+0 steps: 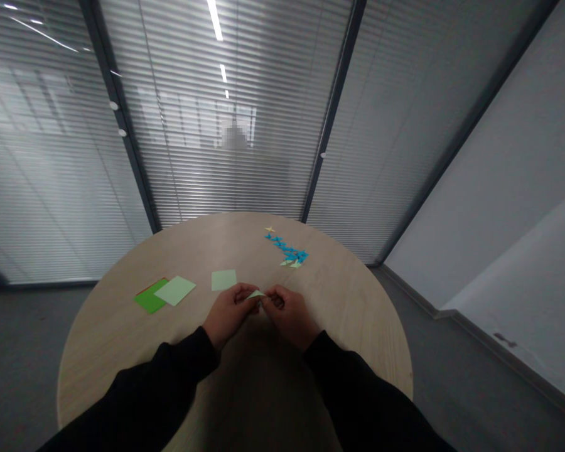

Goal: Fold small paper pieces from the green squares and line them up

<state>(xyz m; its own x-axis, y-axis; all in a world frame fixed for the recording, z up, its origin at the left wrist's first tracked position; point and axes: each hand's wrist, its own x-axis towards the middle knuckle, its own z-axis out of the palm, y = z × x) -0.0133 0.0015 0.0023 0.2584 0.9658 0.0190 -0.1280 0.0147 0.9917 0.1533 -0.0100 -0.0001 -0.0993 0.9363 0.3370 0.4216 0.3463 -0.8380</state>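
Note:
A small folded piece of pale green paper (pixel 255 294) is pinched between both my hands above the round wooden table (pixel 122 326). My left hand (pixel 228 311) grips its left side with curled fingers. My right hand (pixel 289 312) holds the right end, fingers closed tight. Both sleeves are black.
A pale green square sheet (pixel 224 280) lies just beyond my hands. To the left lie a light green sheet (pixel 175 290) over a darker green sheet (pixel 149 300). Several small blue folded pieces (pixel 287 248) and a yellow star-shaped piece (pixel 270 229) sit at the far right. Glass walls with blinds stand behind.

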